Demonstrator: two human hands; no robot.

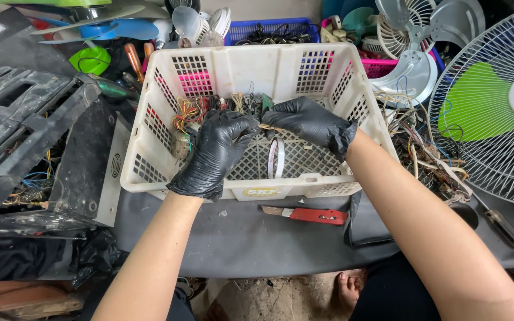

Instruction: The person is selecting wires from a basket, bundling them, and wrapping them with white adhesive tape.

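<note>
Both hands wear black gloves and reach into a white perforated plastic basket (150,172). My left hand (215,151) and my right hand (313,122) meet near the basket's middle, pinching a small tan piece of wire or component (267,127) between their fingertips. A tangle of coloured wires and small circuit parts (194,113) lies in the basket's back left. A roll of white tape (276,158) stands on edge on the basket floor, just below the hands.
A red utility knife (310,215) lies on the dark mat in front of the basket. A fan guard with green blades (489,107) stands right, loose wires (417,142) beside it. A black casing (25,137) sits left; fan parts and a blue basket (275,27) behind.
</note>
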